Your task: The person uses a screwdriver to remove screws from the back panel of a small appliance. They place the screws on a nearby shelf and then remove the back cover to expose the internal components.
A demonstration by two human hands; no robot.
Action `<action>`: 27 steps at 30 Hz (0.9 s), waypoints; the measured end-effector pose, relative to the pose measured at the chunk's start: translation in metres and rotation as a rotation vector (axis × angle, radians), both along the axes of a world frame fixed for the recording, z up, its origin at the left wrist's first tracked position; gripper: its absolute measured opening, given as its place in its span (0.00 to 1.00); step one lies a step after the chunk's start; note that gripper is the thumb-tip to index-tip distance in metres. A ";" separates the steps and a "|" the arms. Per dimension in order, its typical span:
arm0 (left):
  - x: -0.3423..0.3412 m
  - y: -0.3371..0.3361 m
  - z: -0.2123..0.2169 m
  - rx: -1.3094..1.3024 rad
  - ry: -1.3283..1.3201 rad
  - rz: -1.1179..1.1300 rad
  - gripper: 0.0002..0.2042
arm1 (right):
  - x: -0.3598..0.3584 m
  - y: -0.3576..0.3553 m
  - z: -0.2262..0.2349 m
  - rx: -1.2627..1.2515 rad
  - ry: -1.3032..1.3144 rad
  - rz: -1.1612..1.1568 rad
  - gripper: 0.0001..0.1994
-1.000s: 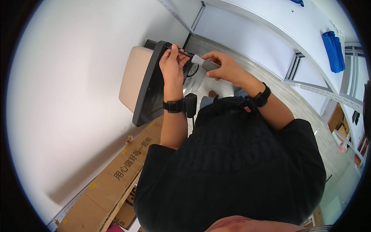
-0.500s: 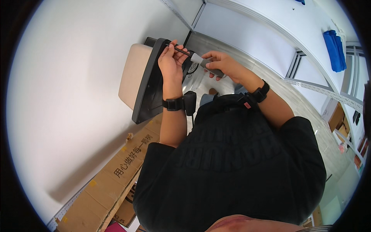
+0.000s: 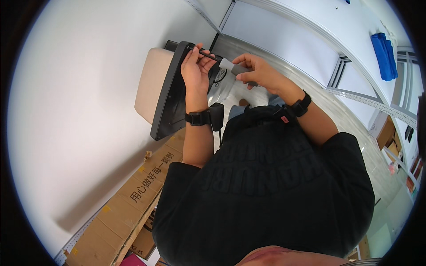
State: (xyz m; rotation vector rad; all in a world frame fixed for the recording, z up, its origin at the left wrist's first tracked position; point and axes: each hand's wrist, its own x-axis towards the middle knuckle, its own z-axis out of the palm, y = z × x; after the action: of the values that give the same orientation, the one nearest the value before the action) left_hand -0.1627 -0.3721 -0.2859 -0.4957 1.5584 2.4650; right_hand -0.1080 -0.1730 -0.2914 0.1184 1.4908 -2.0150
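In my right hand (image 3: 262, 74) is a screwdriver (image 3: 226, 64) with a grey handle and a dark shaft, the fingers curled around the handle. Its shaft slants up and left to the top edge of a black panel (image 3: 169, 99). Up there my left hand (image 3: 195, 73) steadies the shaft near its tip, thumb and fingers about it. The hand covers the tip, so any screw is hidden. A beige cushioned pad (image 3: 152, 82) is on the panel's left side; together they look like a chair seat turned on its side.
A long cardboard box (image 3: 120, 208) lies along the white wall (image 3: 80, 102) at lower left. Behind the panel a clear plastic bag (image 3: 222, 88) shows near the floor. White metal shelving (image 3: 284, 26) runs along the far and right sides, with blue cloth (image 3: 384, 56) on it.
The view has shifted slightly. My right-hand fingers have changed position on the screwdriver handle, which has turned or tilted a little. The left hand stays at the shaft.
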 end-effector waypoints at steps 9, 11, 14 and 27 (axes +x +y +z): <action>0.002 0.000 -0.005 0.052 0.060 -0.042 0.16 | 0.002 0.008 0.001 0.000 -0.016 0.002 0.21; 0.003 0.002 -0.007 0.142 0.081 -0.040 0.18 | 0.002 0.011 0.001 -0.008 -0.028 -0.012 0.21; 0.004 0.000 -0.012 0.193 0.114 -0.039 0.21 | 0.002 0.014 0.010 0.032 -0.041 0.001 0.21; 0.005 0.011 -0.015 0.107 0.066 -0.072 0.16 | 0.014 0.037 0.008 0.020 -0.038 -0.022 0.18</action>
State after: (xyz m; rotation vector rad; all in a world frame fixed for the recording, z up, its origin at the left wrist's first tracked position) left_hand -0.1576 -0.3613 -0.3007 -0.3386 1.4321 2.5173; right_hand -0.0937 -0.1359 -0.2838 0.1809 1.4921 -2.0047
